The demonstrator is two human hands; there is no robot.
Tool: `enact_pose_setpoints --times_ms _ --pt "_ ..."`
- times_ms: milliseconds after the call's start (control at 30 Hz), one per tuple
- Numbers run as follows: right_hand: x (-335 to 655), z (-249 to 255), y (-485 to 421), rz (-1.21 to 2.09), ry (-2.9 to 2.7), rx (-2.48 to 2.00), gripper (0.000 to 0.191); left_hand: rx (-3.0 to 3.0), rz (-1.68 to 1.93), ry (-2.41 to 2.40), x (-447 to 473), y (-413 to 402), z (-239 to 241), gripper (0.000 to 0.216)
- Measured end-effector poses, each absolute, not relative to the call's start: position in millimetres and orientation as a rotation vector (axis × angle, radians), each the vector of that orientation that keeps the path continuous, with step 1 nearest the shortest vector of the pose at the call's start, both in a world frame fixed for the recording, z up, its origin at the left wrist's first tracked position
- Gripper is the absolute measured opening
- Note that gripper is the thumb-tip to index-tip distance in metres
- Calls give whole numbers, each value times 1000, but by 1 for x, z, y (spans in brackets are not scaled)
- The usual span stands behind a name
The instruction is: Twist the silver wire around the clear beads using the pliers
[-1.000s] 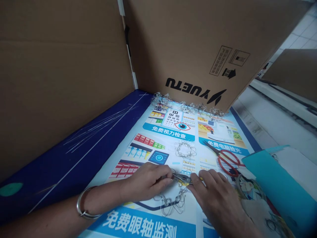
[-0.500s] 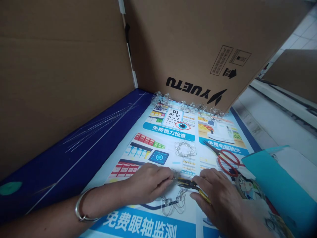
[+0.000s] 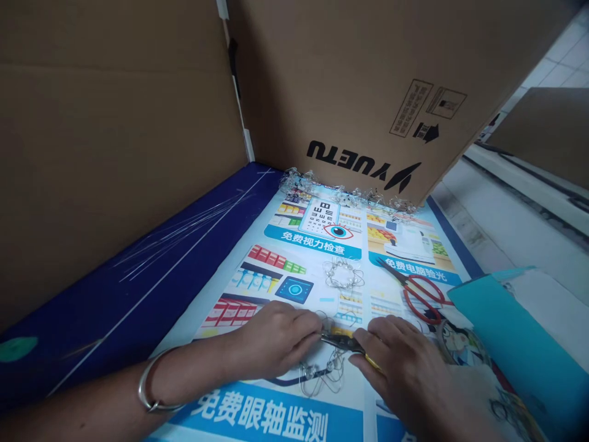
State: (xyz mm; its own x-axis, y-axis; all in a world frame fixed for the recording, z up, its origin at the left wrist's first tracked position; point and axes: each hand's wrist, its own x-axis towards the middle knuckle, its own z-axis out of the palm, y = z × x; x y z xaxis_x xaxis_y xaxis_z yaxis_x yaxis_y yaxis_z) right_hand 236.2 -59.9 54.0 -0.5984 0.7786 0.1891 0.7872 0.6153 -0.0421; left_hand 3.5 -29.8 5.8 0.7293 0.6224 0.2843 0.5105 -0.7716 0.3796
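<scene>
My left hand [image 3: 276, 341], a silver bangle on its wrist, is closed in a pinch on a wire-and-bead piece [image 3: 322, 368] lying on the printed poster [image 3: 276, 245]. My right hand [image 3: 405, 368] is wrapped round yellow-handled pliers [image 3: 347, 342], whose jaws meet the wire right at my left fingertips. A finished ring of wire and clear beads [image 3: 343, 275] lies just beyond my hands.
Red-handled scissors [image 3: 414, 290] lie to the right of the bead ring. A teal folder [image 3: 519, 344] covers the right. Several more bead pieces [image 3: 350, 193] line the foot of a cardboard box [image 3: 368, 92]. Thin straight wires [image 3: 179, 230] rest on the blue surface on the left.
My right hand has shifted its hold on the pliers, turning them slightly, and the view has tipped a little. My left hand stays pinched on the wire.
</scene>
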Motion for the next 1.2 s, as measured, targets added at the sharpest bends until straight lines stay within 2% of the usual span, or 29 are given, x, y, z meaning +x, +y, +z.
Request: enact_pose_setpoints --times_ms 233,567,767,1000,1200 --pt "240 44 -62 9 -2650 -1324 15 2431 622 863 0 -28 5 19" --pt "252 16 -72 456 -2258 -1482 22 1984 773 971 -2 -23 12 16" --pt "255 10 -73 396 -2131 -1485 25 1811 853 1113 -4 -17 11 11" --pt "266 6 -65 219 -2256 -1340 26 1721 864 1143 -4 -13 9 8" --pt "262 6 -69 227 -2212 -1371 23 1664 882 1130 -5 -11 5 8"
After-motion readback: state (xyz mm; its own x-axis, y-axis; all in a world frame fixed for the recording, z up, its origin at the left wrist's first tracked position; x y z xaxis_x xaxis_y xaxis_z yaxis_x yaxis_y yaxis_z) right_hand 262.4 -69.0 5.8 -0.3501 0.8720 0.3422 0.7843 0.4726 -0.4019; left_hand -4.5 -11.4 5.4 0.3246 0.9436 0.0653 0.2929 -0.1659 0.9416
